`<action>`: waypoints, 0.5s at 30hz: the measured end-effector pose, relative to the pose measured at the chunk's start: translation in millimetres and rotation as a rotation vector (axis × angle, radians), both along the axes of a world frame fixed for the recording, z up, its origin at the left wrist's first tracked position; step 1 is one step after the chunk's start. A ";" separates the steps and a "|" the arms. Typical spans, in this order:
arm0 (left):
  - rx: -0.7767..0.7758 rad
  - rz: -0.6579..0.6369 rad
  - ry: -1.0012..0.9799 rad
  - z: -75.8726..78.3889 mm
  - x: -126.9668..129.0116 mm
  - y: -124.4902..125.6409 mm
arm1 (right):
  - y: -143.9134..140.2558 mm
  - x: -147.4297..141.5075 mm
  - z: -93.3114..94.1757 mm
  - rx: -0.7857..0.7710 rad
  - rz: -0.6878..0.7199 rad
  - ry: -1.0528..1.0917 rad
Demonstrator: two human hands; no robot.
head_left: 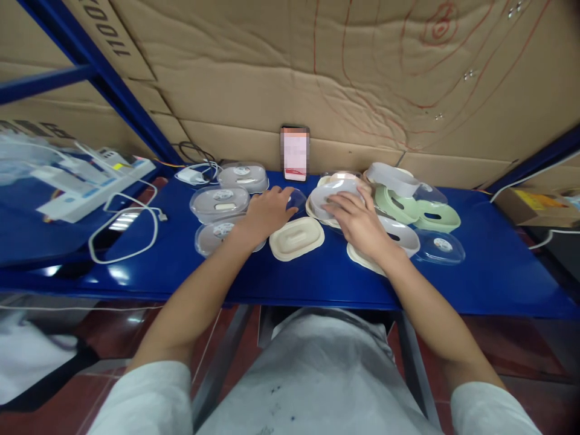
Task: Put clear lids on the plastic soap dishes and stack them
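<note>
My left hand (272, 208) reaches to the middle of the table, its fingers curled around the near edge of a clear plastic lid (298, 198). My right hand (356, 219) grips a pale grey oval soap dish tray (322, 198), fingers inside it and thumb by its right rim. That tray sits over cream-coloured pieces (310, 212). Between my forearms lies a cream oval base (296, 239) with a raised centre. Beneath my right wrist, a white slotted tray (410, 240) rests beside another cream base (362, 260), partly covered by my arm.
Several lidded grey soap dishes (220, 202) stand at left. At right are green slotted trays (438, 215), a white tray (392, 178) and a clear lid (439, 246). A phone (295, 154) leans on the cardboard wall. A power strip (90, 190) and white cable (156, 232) lie left.
</note>
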State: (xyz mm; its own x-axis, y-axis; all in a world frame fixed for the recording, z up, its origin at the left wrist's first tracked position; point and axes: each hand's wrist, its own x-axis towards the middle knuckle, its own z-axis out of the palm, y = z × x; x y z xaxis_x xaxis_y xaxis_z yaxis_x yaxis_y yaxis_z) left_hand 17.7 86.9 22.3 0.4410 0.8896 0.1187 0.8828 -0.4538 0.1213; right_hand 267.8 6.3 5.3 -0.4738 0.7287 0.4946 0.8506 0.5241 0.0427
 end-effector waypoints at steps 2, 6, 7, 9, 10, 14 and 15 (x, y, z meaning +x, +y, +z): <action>0.012 0.006 -0.010 3.0 0.7 0.0 | -0.8 -2.6 -0.5 0.008 -0.025 0.016; 0.033 -0.026 -0.055 18.3 -16.2 -7.0 | -7.4 -13.9 1.0 -0.023 -0.010 0.024; 0.049 -0.050 -0.078 22.5 -26.2 -12.1 | -8.5 -16.5 0.8 -0.028 -0.004 0.018; 0.096 -0.100 -0.126 27.2 -52.7 -27.2 | -9.8 -20.5 0.0 -0.027 0.009 0.006; 0.116 -0.113 -0.136 26.6 -68.3 -36.6 | -10.1 -22.4 -0.5 -0.022 0.022 0.001; 0.114 -0.001 -0.080 3.8 -130.0 -74.6 | -14.8 -34.6 -2.6 -0.009 0.118 0.019; 0.098 0.028 -0.075 -4.9 -142.2 -82.0 | -17.2 -39.5 -3.9 -0.018 0.153 0.022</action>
